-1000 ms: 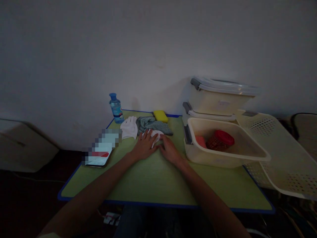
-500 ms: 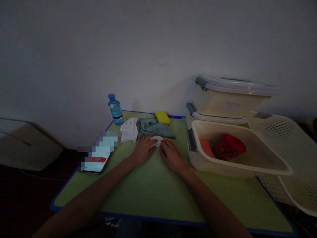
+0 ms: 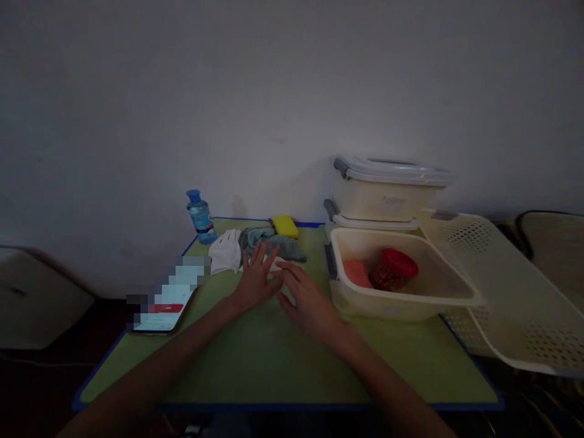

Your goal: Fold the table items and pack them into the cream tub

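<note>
My left hand point(image 3: 256, 277) is raised a little over the green table, its fingers spread and nothing in them. Beside it, my right hand point(image 3: 305, 297) has its fingers stretched out, the tips close to my left thumb; whether they touch I cannot tell. A small white cloth item point(image 3: 272, 264) lies just behind both hands and is partly hidden by them. A white glove point(image 3: 225, 252) lies flat to the left, against a crumpled grey-green cloth point(image 3: 292, 248). Behind that cloth rests a yellow sponge point(image 3: 285, 227).
A blue bottle point(image 3: 201, 218) stands at the back left, with a lit phone or tablet point(image 3: 166, 307) nearer. An open cream bin point(image 3: 387, 308) on the right holds a red-lidded container point(image 3: 396, 269) and a pink item point(image 3: 357, 274). Behind are stacked lidded boxes point(image 3: 387, 198) and a perforated basket point(image 3: 493, 267).
Both hands have come off the small white cloth item and lifted, fingers spreading. The whole view has shifted, so the table's things appear farther left and lower.
</note>
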Available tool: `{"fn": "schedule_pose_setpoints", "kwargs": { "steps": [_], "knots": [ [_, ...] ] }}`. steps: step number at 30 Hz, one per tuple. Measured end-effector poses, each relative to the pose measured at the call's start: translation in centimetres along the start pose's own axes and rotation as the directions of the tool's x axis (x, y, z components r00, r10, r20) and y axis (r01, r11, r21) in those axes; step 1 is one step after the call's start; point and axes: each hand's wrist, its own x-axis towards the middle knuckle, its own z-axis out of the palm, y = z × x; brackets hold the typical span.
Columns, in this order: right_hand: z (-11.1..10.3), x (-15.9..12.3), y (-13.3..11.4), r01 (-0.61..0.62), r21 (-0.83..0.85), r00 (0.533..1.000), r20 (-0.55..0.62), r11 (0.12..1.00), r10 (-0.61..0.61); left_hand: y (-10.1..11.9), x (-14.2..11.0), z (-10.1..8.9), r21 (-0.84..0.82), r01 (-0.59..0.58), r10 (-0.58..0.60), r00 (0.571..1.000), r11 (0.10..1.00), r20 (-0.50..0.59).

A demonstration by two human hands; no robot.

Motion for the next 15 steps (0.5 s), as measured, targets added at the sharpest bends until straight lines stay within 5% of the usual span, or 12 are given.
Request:
{"fn": "schedule_pose_setpoints", "kwargs": {
  "steps": [4, 7, 11, 15],
  "knots": [
    [-5.7, -1.3, -2.8, 0.079, 0.037, 0.997, 0.023, 0.996, -0.080, 2.7, 3.6, -2.7, 0.055, -0.125, 0.125, 0.992, 0.991, 0.008],
    [-10.2, -2.1, -2.6, 0.084, -0.076, 0.995, -0.046, 0.994, -0.087, 5.1, 7.3, -5.2, 0.052, -0.178, 0.181, 0.983, 0.983, -0.038],
    [-15.9, -2.4, 1.6, -0.029, -0.229, 0.965, -0.261, 0.973, -0.032, 8.3, 11.7, -7.2, -0.041, -0.156, 0.151, 0.983, 0.987, -0.105],
    [-21.4, -2.2, 8.3, -0.217, -0.223, 0.849, -0.523, 0.950, 0.071, 10.6, 15.1, -7.6, -0.240, -0.053, 0.038, 0.997, 0.969, -0.065]
  ]
}}
